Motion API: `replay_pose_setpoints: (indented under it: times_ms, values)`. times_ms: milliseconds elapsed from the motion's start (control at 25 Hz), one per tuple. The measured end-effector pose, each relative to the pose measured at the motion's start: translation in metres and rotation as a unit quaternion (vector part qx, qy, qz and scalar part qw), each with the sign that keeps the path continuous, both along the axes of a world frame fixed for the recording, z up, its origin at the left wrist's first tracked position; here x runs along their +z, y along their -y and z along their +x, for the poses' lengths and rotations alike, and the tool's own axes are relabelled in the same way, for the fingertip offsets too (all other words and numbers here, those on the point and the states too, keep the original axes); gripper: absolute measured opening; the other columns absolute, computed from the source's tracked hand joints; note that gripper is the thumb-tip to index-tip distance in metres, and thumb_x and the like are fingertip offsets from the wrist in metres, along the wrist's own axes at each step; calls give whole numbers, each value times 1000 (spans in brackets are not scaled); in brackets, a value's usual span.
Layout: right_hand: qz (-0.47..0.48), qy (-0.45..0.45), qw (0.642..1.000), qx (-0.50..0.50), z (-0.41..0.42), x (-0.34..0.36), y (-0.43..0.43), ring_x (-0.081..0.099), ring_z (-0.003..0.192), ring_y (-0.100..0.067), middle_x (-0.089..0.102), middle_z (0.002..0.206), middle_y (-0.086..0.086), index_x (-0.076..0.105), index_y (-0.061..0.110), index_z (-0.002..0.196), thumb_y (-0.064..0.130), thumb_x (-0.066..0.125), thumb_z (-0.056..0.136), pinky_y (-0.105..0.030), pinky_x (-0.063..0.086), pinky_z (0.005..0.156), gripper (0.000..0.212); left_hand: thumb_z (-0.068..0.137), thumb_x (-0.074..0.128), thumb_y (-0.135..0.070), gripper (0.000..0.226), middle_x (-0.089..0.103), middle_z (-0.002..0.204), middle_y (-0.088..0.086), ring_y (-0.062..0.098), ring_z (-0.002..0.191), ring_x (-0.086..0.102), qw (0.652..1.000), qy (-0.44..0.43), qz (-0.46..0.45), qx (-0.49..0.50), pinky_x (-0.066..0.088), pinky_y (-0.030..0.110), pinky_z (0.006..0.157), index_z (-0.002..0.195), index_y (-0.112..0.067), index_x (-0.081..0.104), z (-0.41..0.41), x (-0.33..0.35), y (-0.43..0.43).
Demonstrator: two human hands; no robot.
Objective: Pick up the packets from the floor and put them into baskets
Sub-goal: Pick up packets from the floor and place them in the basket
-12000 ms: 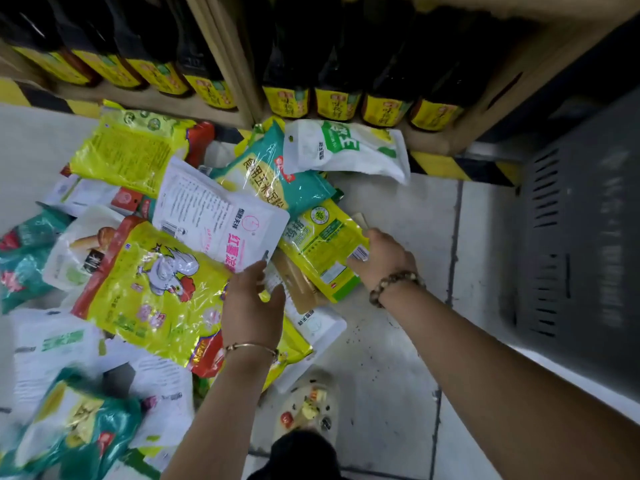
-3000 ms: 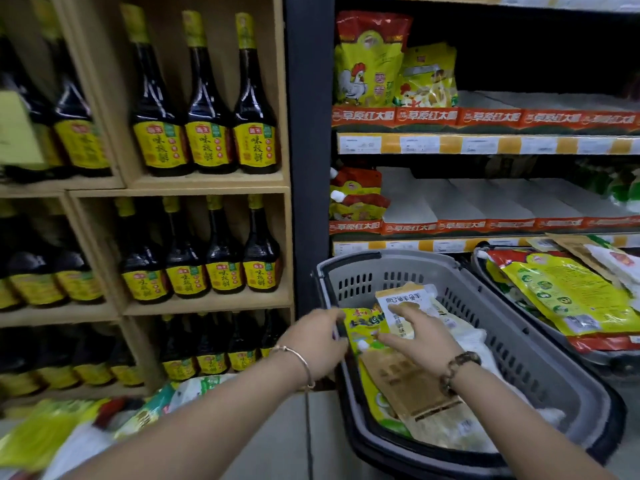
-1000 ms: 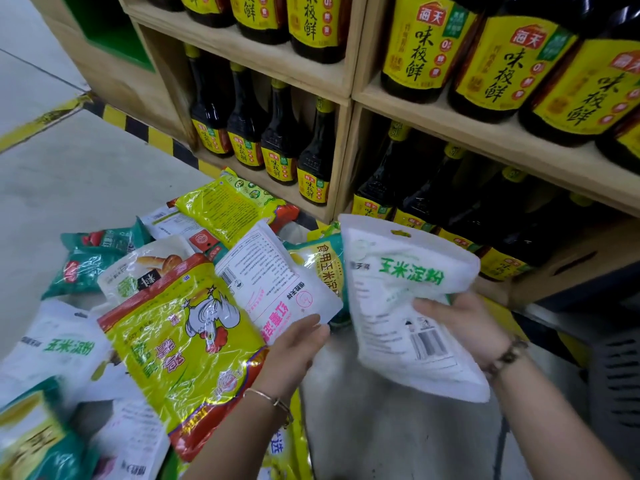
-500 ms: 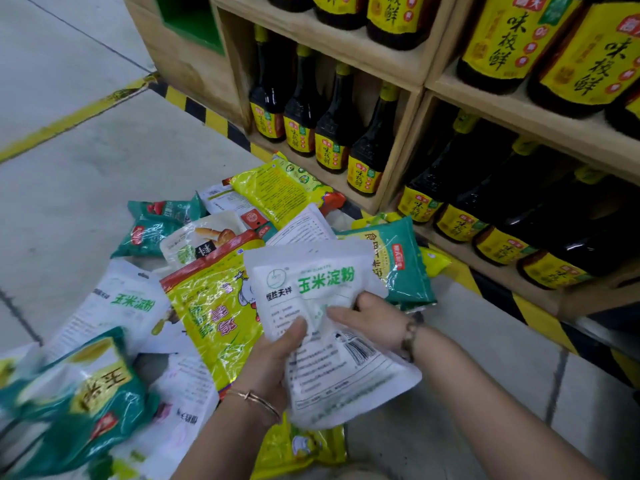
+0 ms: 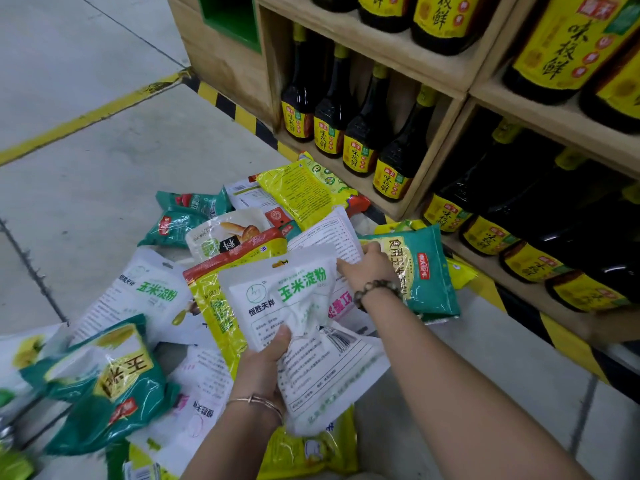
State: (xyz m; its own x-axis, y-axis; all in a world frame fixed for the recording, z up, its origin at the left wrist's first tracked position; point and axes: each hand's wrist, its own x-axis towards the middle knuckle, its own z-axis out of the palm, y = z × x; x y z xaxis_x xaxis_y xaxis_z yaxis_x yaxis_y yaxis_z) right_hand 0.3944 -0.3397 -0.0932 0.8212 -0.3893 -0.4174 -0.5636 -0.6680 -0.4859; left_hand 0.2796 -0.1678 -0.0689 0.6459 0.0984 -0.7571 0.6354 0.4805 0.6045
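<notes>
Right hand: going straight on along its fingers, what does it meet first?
Most likely the white packet with pink print, right at the fingertips of the right hand, tucked behind the corn starch packet that the left hand grips. Contact itself is hard to judge.

held packet: green 玉米淀粉, dark 恒胜天祥 under a round logo; fine print below unreadable
left white packet: green 玉米淀粉, small 恒胜天祥 above
near white packet: 恒胜天祥, turned sideways
right teal packet: 食用玉米淀粉, partly covered; red tag unreadable
near-left teal packet: 玉米, upside down
pink-print packet: pink characters, half hidden, can't read
far bottles: yellow labels, 味极鲜, red 海天 mark
big bottle: far right, 味极鲜
</notes>
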Motion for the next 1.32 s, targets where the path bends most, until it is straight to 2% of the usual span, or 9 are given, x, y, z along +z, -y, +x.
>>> replay_pose_setpoints:
  times_ms: [120, 240, 360, 560, 680, 800, 920, 1040, 1320]
  values:
    - [9, -36, 999, -7, -3, -6, -1, 60, 101, -29, 62, 112, -6, 48, 18, 114, 60, 64, 73, -42, 50, 84, 61, 84, 64, -16, 17, 72, 83, 21, 34, 68, 70, 1000, -10, 1, 6, 55, 46, 67, 95, -3, 67, 0, -3, -1]
    - [68, 18, 997, 32, -7, -7, 1, 62, 96, -25, 68, 107, -2, 63, 23, 101, 45, 66, 80, -38, 51, 83, 31, 85, 63, -18, 17, 72, 82, 20, 34, 68, 70, 1000, -18, -4, -5, 55, 45, 66, 94, -3, 66, 2, -2, -3]
    - [90, 73, 990, 77, -16, -6, 8, 63, 94, -23, 69, 105, -3, 68, 19, 100, 32, 64, 84, -33, 51, 79, 21, 85, 64, -18, 16, 72, 80, 19, 33, 66, 70, 1000, -14, 4, -15, 56, 43, 58, 91, -3, 66, 5, 0, -4]
    - [132, 132, 981, 52, -47, 4, 31, 61, 87, -13, 69, 103, -1, 68, 13, 101, 18, 64, 85, -24, 45, 74, 17, 85, 63, -18, 15, 72, 77, 18, 31, 64, 70, 1000, -2, 19, -13, 55, 42, 61, 90, -5, 67, 4, 1, -2]
    - [168, 164, 972, 10, -67, 22, 51, 60, 86, -13, 68, 98, 1, 67, 10, 102, 11, 65, 84, -25, 46, 75, 18, 86, 64, -19, 13, 72, 74, 15, 30, 61, 70, 1000, 0, 23, -11, 55, 39, 52, 88, -6, 67, 2, 2, 1]
    - [229, 195, 953, -39, -88, 45, 74, 63, 84, -14, 66, 94, 3, 65, 16, 94, 3, 64, 84, -27, 51, 73, 17, 85, 65, -19, 13, 71, 66, 11, 26, 56, 69, 999, 5, 44, -12, 54, 34, 51, 88, -6, 66, 0, 6, 9]
    - [281, 222, 930, -85, -112, 67, 94, 66, 77, -8, 68, 88, 6, 64, 23, 87, 3, 63, 84, -22, 54, 61, 20, 85, 65, -16, 9, 70, 60, 7, 22, 50, 67, 999, 19, 45, -14, 52, 31, 41, 85, -7, 65, -2, 15, 21]
    - [301, 247, 914, -117, -138, 90, 114, 69, 72, -9, 71, 84, 9, 65, 24, 88, 4, 64, 84, -22, 56, 57, 21, 84, 67, -15, 10, 71, 69, 9, 21, 52, 67, 998, 40, 43, -34, 54, 31, 45, 89, -7, 65, -3, 29, 36]
    - [322, 307, 884, -145, -186, 158, 132, 71, 75, -12, 74, 84, 8, 66, 23, 90, 4, 62, 84, -23, 56, 58, 21, 82, 69, -16, 8, 72, 66, 6, 21, 55, 69, 986, 127, 36, -105, 55, 31, 45, 86, -8, 67, -6, 90, 57]
